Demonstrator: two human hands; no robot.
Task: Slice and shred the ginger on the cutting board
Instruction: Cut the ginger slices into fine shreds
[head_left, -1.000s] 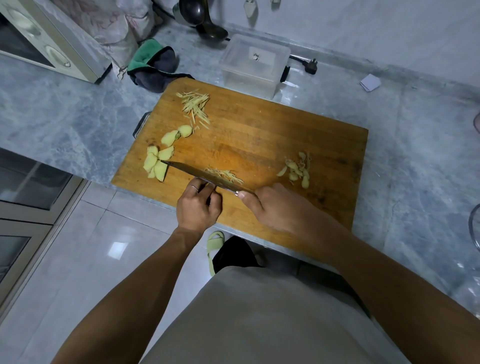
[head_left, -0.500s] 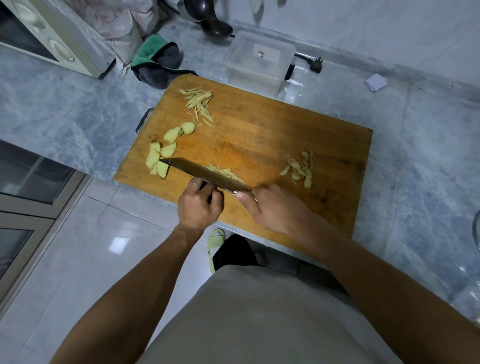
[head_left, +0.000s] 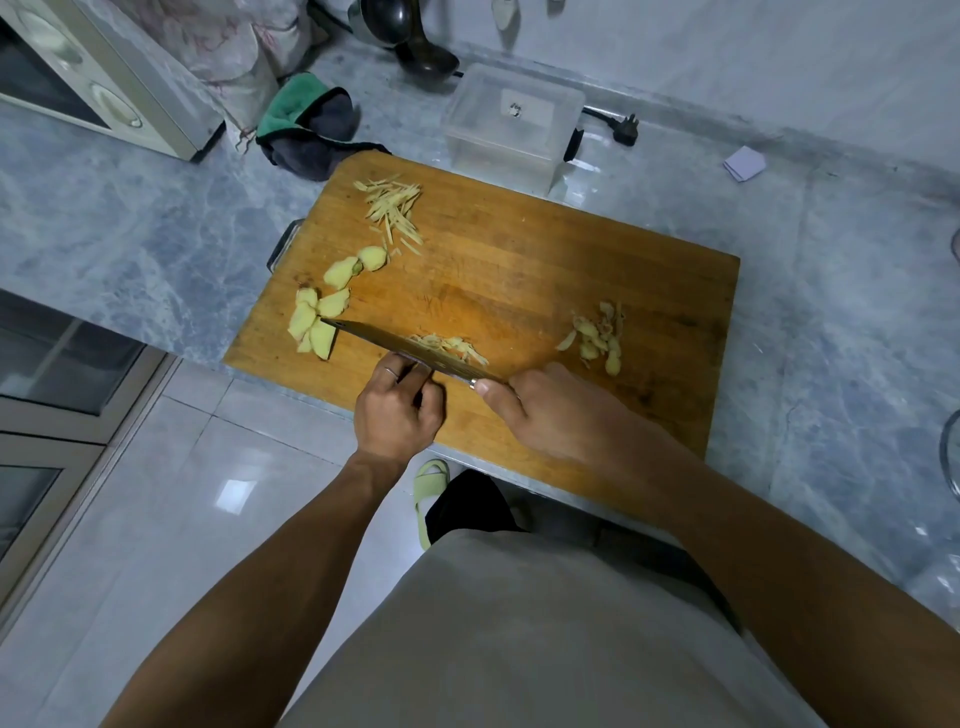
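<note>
We look down on our two bare forearms reaching forward over the near edge of the wooden cutting board (head_left: 545, 270). Our right hand (head_left: 550, 415) is closed round the handle of the knife (head_left: 410, 351), thumb stretched along the handle toward the blade, which runs away from that grip to the left and slightly farther out, its tip ending against the pile of ginger slices (head_left: 317, 322). Our left hand (head_left: 397, 410) sits just left of the knife grip with its knuckles up and fingers curled down against the near face of the blade; whatever it pins beneath them is hidden, so we cannot tell if it holds ginger. Just beyond the blade, right in front of both hands, lies a small heap of fresh ginger shreds (head_left: 449, 347). A larger, earlier heap of shredded ginger (head_left: 392, 208) lies well beyond the left hand near the far left corner of the board, and ginger peelings (head_left: 597, 338) lie beyond and right of the right hand. Past the board stand a clear plastic box (head_left: 511, 124) and a green and grey cloth (head_left: 309, 124) on the marble counter (head_left: 831, 291).
</note>
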